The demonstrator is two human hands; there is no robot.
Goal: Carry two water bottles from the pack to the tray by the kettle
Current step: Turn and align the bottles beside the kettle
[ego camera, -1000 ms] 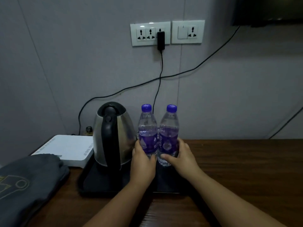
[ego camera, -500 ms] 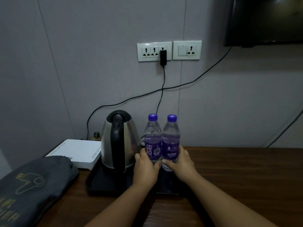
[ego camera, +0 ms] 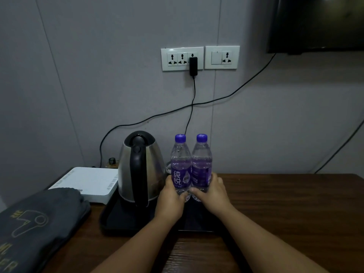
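Two clear water bottles with purple caps and purple labels stand upright side by side on the black tray (ego camera: 118,223), just right of the steel kettle (ego camera: 140,168). My left hand (ego camera: 170,200) wraps the lower part of the left bottle (ego camera: 180,164). My right hand (ego camera: 212,194) wraps the lower part of the right bottle (ego camera: 201,162). The two bottles touch each other, and their bases are hidden behind my fingers. The pack is not in view.
A white router box (ego camera: 88,182) lies left of the kettle, with a grey cloth bag (ego camera: 37,223) in front of it. Cables hang from wall sockets (ego camera: 182,58) above. The wooden desk (ego camera: 285,209) stretches to the right. A dark screen (ego camera: 319,22) hangs top right.
The bottles were brought closer together and the left one turned, its label text now facing me. The camera view tilted upward, showing more wall. Both hands stay on the bottles.
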